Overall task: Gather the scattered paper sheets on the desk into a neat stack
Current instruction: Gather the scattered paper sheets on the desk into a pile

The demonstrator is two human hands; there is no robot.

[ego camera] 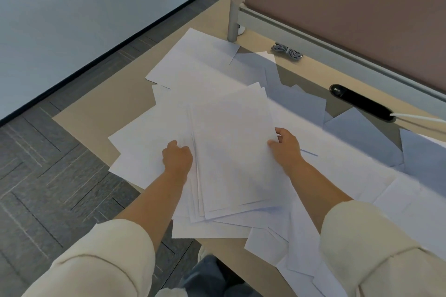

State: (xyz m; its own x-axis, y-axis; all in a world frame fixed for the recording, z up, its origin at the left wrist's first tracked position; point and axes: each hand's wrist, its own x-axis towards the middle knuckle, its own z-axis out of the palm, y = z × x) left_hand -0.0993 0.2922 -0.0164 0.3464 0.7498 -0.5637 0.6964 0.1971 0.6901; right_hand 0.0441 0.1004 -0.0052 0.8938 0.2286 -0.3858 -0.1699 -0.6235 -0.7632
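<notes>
Sheets (pixel 217 75) cover most of the desk (pixel 82 123); right of the post (pixel 233 19) a screen (pixel 350 19) closes the far side; just right of the post lies a coiled cable (pixel 287 50), farther right a black slot (pixel 362 102), seemingly with a cord (pixel 420 117); left of the post a bare strip lies open.

Looking at plain white paper sheets (pixel 205 75) lying flat and overlapping across the beige desk (pixel 82 118) from 11 to 4 o'clock, plus a rough, skewed half-gathered stack (pixel 231 152) dead centre.
</notes>
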